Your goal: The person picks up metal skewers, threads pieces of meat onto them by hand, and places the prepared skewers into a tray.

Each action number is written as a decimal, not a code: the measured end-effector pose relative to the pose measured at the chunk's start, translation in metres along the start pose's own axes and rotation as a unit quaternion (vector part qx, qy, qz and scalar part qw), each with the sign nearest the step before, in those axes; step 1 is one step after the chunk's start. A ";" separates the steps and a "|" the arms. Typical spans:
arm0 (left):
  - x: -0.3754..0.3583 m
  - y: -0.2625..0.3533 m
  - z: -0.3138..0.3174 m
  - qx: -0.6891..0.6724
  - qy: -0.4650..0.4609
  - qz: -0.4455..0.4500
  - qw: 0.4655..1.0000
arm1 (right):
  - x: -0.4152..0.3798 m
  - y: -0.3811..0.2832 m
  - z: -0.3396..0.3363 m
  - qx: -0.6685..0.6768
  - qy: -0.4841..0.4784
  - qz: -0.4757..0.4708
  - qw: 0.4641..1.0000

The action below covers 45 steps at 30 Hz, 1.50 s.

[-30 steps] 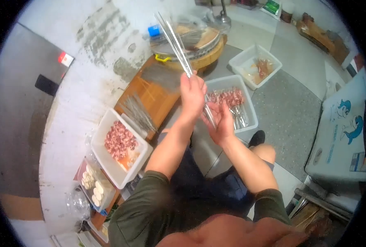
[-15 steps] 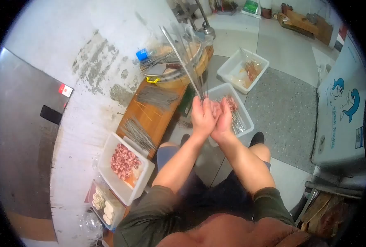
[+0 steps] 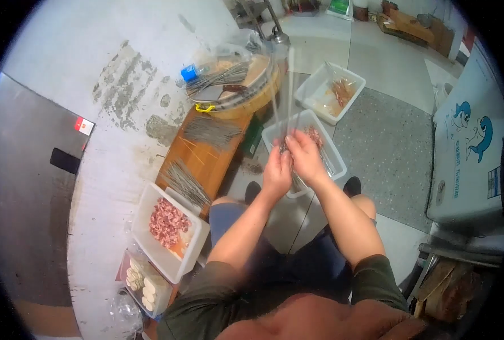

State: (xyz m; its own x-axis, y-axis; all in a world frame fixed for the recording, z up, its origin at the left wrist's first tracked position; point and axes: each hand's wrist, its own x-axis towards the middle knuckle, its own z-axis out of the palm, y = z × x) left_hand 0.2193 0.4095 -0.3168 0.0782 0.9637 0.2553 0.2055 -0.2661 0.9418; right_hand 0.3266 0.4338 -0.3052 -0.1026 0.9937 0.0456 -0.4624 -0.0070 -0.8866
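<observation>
Several long metal skewers (image 3: pixel 283 96), blurred by motion, stand upright between my two hands. My left hand (image 3: pixel 278 173) is closed round their lower ends, and my right hand (image 3: pixel 306 156) grips them from the other side. Both are over a white bin (image 3: pixel 337 161) holding skewered meat (image 3: pixel 315 136). On the wooden bench (image 3: pixel 221 164) at left lie bundles of metal skewers (image 3: pixel 187 184). Beside the bench, a white tub (image 3: pixel 200 241) holds cut raw meat (image 3: pixel 168 222).
A second white bin (image 3: pixel 357 85) with wrapped food stands farther back. A round board (image 3: pixel 257 85) with skewers is at the bench's far end. Below left is a tray of pale slices (image 3: pixel 150 292). A white appliance (image 3: pixel 467 164) is at right.
The skewers have swung from leaning left to nearly upright. My hands have shifted slightly, with my right hand now farther up beside the left. The view has moved a little.
</observation>
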 end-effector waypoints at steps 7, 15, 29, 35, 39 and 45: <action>-0.015 -0.002 -0.009 -0.049 -0.097 -0.088 0.990 | -0.002 0.010 -0.011 -0.046 0.021 0.035 0.998; -0.023 -0.044 0.001 -0.200 -0.138 -0.151 0.958 | 0.003 0.007 -0.003 -0.094 0.141 0.034 0.985; -0.028 -0.014 -0.030 -0.152 0.063 -0.171 0.971 | 0.005 0.045 0.023 0.064 0.116 0.027 0.991; -0.057 -0.004 -0.151 0.069 0.117 -0.045 0.990 | 0.000 0.046 0.009 0.039 0.121 0.083 0.988; -0.120 -0.013 -0.299 0.096 0.279 -0.124 0.947 | -0.013 0.042 0.007 -0.011 0.088 0.113 0.990; -0.229 -0.072 -0.420 0.169 0.363 -0.349 0.847 | -0.038 0.039 -0.014 -0.110 0.082 0.166 0.976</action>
State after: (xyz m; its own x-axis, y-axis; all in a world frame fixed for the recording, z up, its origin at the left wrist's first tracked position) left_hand -0.2231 0.2171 -0.3511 -0.7734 0.6146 -0.1550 0.2318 0.5019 0.8333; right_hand 0.3246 0.3973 -0.3474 -0.0630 0.9454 -0.3199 -0.2246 -0.3257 -0.9184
